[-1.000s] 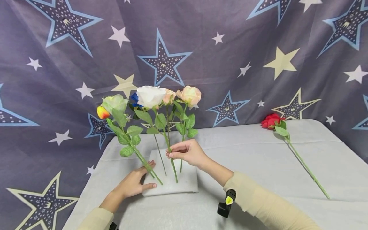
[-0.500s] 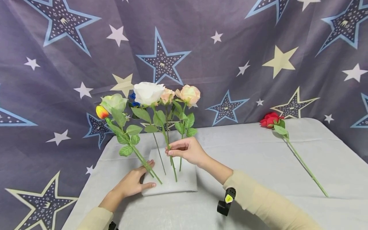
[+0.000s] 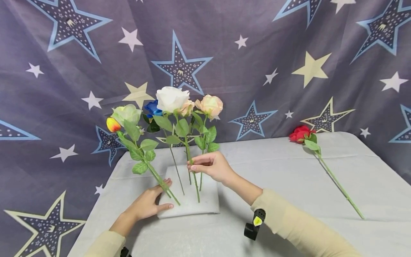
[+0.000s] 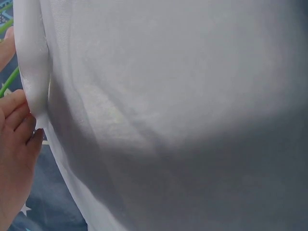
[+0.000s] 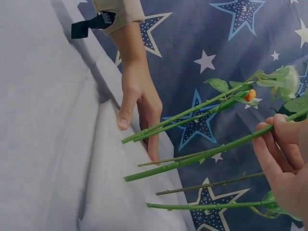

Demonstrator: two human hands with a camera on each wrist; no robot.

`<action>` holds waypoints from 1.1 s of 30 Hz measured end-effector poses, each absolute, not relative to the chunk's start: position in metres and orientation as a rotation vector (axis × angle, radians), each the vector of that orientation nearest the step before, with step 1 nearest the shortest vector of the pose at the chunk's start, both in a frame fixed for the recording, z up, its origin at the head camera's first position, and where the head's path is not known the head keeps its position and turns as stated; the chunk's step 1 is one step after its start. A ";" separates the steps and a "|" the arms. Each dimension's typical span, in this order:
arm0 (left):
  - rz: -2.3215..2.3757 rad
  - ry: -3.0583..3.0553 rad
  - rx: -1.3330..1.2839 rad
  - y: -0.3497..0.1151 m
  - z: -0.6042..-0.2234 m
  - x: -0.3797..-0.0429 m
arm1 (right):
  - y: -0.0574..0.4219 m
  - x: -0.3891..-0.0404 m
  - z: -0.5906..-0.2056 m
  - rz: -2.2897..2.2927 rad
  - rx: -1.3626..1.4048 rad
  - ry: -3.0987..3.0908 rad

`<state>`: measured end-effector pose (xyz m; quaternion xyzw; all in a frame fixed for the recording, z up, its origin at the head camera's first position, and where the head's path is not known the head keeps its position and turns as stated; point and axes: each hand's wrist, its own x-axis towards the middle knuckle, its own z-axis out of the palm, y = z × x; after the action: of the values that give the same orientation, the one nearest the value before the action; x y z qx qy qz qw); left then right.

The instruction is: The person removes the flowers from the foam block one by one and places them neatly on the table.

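My right hand (image 3: 213, 167) pinches the stem of a white rose (image 3: 172, 99) between thumb and fingertips; in the head view the stem's lower end meets the top of a white foam-like block (image 3: 208, 203). My left hand (image 3: 146, 204) rests on the block's left side, thumb and fingers spread, as the right wrist view also shows. Standing in the block are a pale green rose (image 3: 127, 114), an orange-yellow tulip (image 3: 113, 125), a blue rose (image 3: 153, 108) and two peach roses, one (image 3: 210, 106) at the right and another partly hidden behind the white bloom.
A red rose (image 3: 301, 134) with a long green stem lies on the grey-white cloth-covered table (image 3: 273, 171) at the right. Behind the table hangs a purple-grey curtain (image 3: 224, 21) with stars. Black camera mounts are strapped to both wrists.
The white rose's bloom has shifted up and slightly right, showing more of the blue rose. My right hand has moved slightly with its stem. My left hand stays on the block.
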<state>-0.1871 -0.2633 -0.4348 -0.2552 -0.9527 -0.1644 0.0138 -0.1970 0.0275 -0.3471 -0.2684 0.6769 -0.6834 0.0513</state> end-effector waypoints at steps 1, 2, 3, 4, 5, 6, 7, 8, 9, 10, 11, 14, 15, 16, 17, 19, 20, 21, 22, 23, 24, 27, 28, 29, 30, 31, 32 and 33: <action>-0.505 -2.970 -0.795 -0.263 -0.435 -0.187 | 0.028 -0.197 -0.347 -2.079 -0.805 2.066; -0.500 -2.973 -0.795 -0.264 -0.435 -0.187 | 0.029 -0.197 -0.347 -2.074 -0.799 2.077; -0.497 -2.977 -0.791 -0.264 -0.435 -0.187 | 0.030 -0.197 -0.348 -2.073 -0.791 2.081; -0.493 -2.980 -0.789 -0.264 -0.435 -0.187 | 0.031 -0.196 -0.348 -2.072 -0.783 2.086; -0.492 -2.982 -0.787 -0.264 -0.435 -0.187 | 0.032 -0.196 -0.348 -2.075 -0.772 2.084; -0.491 -2.984 -0.785 -0.264 -0.435 -0.186 | 0.033 -0.196 -0.348 -2.079 -0.763 2.081; -0.491 -2.987 -0.782 -0.264 -0.435 -0.186 | 0.035 -0.195 -0.349 -2.084 -0.754 2.078; -0.495 -2.989 -0.780 -0.264 -0.435 -0.186 | 0.036 -0.195 -0.349 -2.087 -0.750 2.076; -0.497 -2.993 -0.775 -0.264 -0.435 -0.186 | 0.038 -0.195 -0.349 -2.097 -0.739 2.068; -0.498 -2.997 -0.772 -0.264 -0.435 -0.185 | 0.039 -0.195 -0.350 -2.103 -0.726 2.066; -0.500 -3.000 -0.768 -0.264 -0.435 -0.185 | 0.041 -0.195 -0.350 -2.111 -0.717 2.061; -0.497 -3.005 -0.761 -0.264 -0.435 -0.184 | 0.048 -0.194 -0.351 -2.139 -0.682 2.037; -0.495 -3.004 -0.762 -0.264 -0.435 -0.184 | 0.050 -0.194 -0.351 -2.148 -0.671 2.029; -0.494 -3.000 -0.766 -0.264 -0.436 -0.184 | 0.052 -0.193 -0.351 -2.157 -0.658 2.021; -0.495 -2.996 -0.770 -0.264 -0.436 -0.184 | 0.055 -0.192 -0.351 -2.165 -0.651 2.017; -0.498 -2.989 -0.775 -0.264 -0.435 -0.184 | 0.061 -0.191 -0.351 -2.173 -0.625 2.019; -0.500 -2.986 -0.779 -0.264 -0.435 -0.184 | 0.064 -0.191 -0.351 -2.175 -0.613 2.023; -0.501 -2.983 -0.781 -0.264 -0.435 -0.184 | 0.068 -0.190 -0.352 -2.176 -0.612 2.028; -0.500 -2.982 -0.782 -0.264 -0.435 -0.184 | 0.071 -0.190 -0.353 -2.178 -0.603 2.031; -0.502 -2.983 -0.781 -0.264 -0.435 -0.184 | 0.075 -0.190 -0.353 -2.176 -0.598 2.038; -0.504 -2.982 -0.781 -0.264 -0.435 -0.184 | 0.079 -0.189 -0.353 -2.175 -0.594 2.042; -0.513 -2.976 -0.782 -0.264 -0.434 -0.184 | 0.090 -0.190 -0.353 -2.166 -0.594 2.066; -0.519 -2.973 -0.783 -0.264 -0.434 -0.184 | 0.094 -0.190 -0.353 -2.163 -0.586 2.073; -0.524 -2.970 -0.784 -0.264 -0.434 -0.184 | 0.097 -0.190 -0.352 -2.159 -0.590 2.083; -0.528 -2.967 -0.784 -0.264 -0.434 -0.184 | 0.101 -0.191 -0.352 -2.159 -0.588 2.091; -0.531 -2.965 -0.784 -0.264 -0.434 -0.184 | 0.105 -0.191 -0.352 -2.159 -0.584 2.097; -0.532 -2.963 -0.783 -0.264 -0.434 -0.184 | 0.109 -0.192 -0.352 -2.165 -0.581 2.098; -0.534 -2.962 -0.784 -0.264 -0.434 -0.185 | 0.112 -0.192 -0.352 -2.169 -0.576 2.100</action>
<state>-0.1845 -0.2644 -0.4338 -0.2520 -0.9522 -0.1718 0.0155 -0.1921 0.1122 -0.3521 -0.1872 0.6830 -0.7052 0.0342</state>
